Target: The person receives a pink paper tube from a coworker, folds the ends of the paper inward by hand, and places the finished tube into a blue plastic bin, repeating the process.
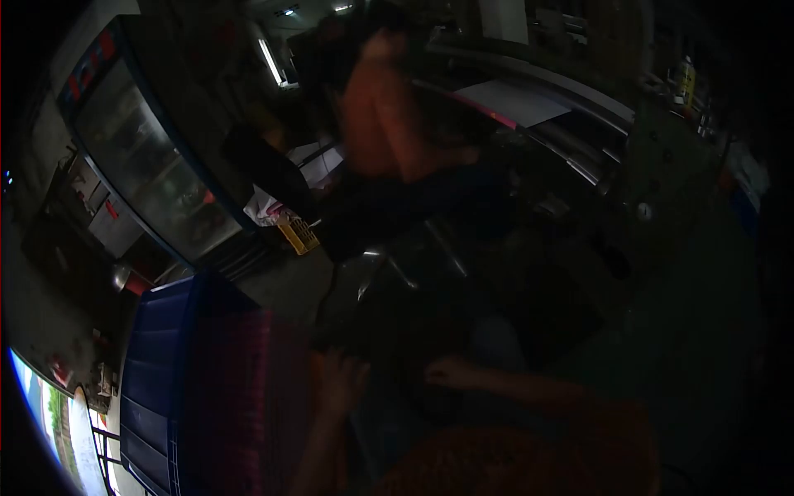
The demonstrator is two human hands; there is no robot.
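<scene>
The view is very dark. My left hand [343, 380] is at the lower middle, beside a dark red crate [240, 397]; its fingers are bent, and whether they touch or hold anything is too dim to tell. To the right, my right hand [451, 372] hangs over my lap near my leg [496, 343], its fingers curled and their inner side hidden. A gap lies between the two hands.
A large blue bin [153, 380] stands at the lower left. Behind it is a glass-door cabinet [157, 157]. A co-worker in orange [385, 116] sits ahead, near a yellow basket [299, 236] and a machine with a pale sheet [513, 101].
</scene>
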